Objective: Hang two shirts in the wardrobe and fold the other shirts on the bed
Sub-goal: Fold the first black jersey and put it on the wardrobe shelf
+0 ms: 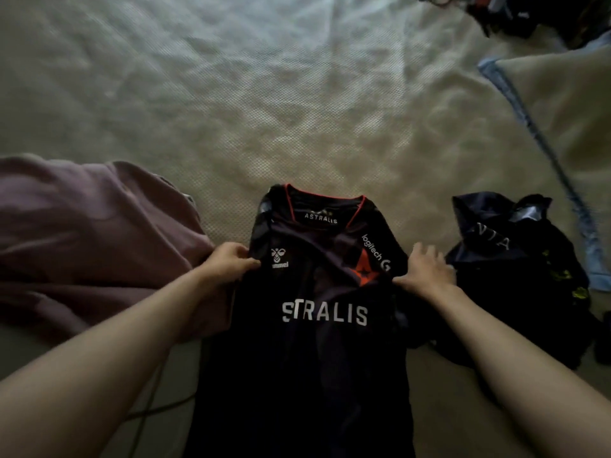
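Shirts, three counted. One dark navy sports jersey with red collar trim and white "ASTRALIS" lettering [317, 325]: laid face up on the near part of the bed, collar pointing away from the person, lower hem running out of view at the bottom edge. One mauve soft-knit shirt [89, 239]: crumpled in a heap just left of the jersey, its edge touching the jersey's left side. One dark navy crumpled shirt with pale lettering and yellow-green marks [515, 276]: bunched just right of the jersey.

Hands, two, both bare. Left hand [228, 262]: fingers curled, thumb and fingers pinching the jersey's fabric at its left chest edge beside the white maker's logo. Right hand [426, 267]: fingers spread and nearly straight, lying flat over the jersey's right shoulder edge, thumb on the fabric; whether any cloth is gripped under the palm cannot be told.

Surface: one bed with a pale cream textured coverlet [264, 104], rumpled. One cream pillow with blue piping [562, 110] at the right. One dark jumble of items [545, 14] at the far right corner, too blurred to identify.
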`<state>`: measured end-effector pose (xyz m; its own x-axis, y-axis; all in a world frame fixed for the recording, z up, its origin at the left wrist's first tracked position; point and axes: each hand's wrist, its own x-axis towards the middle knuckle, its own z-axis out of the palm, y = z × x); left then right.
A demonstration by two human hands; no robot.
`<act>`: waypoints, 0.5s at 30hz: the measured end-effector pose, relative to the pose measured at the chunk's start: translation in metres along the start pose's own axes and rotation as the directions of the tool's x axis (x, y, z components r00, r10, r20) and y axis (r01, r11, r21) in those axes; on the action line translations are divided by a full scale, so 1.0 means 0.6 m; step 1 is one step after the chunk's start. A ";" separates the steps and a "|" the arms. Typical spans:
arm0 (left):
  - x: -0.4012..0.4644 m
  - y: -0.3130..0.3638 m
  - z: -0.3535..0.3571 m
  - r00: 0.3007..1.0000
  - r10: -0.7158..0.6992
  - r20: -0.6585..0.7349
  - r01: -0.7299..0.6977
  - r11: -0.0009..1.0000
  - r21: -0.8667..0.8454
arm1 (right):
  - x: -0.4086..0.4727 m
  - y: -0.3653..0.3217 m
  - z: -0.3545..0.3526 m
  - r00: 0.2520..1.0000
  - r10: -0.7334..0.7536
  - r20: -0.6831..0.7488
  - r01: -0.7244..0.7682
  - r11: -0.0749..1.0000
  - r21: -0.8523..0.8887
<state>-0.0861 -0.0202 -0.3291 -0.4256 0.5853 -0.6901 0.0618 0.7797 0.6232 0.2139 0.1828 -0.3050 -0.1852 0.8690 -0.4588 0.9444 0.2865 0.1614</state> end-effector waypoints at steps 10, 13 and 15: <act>-0.054 0.048 -0.055 0.779 -0.045 0.625 0.376 0.831 -0.409 | -0.001 -0.275 -0.022 0.875 -0.465 -0.133 0.476 0.776 0.415; -0.048 0.059 -0.049 0.958 -0.031 0.286 0.034 0.999 -0.005 | 0.026 -0.304 -0.020 0.901 -0.434 -0.014 0.415 0.850 0.326; -0.030 0.050 -0.056 0.998 -0.048 -0.034 0.054 0.974 0.221 | 0.043 -0.296 -0.020 0.937 -0.348 -0.042 0.348 0.909 0.229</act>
<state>-0.1069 -0.0147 -0.2859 -0.4589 0.5396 -0.7059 0.2363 0.8400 0.4885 0.0382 0.1591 -0.3352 -0.5131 0.7314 -0.4493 0.8565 0.4705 -0.2124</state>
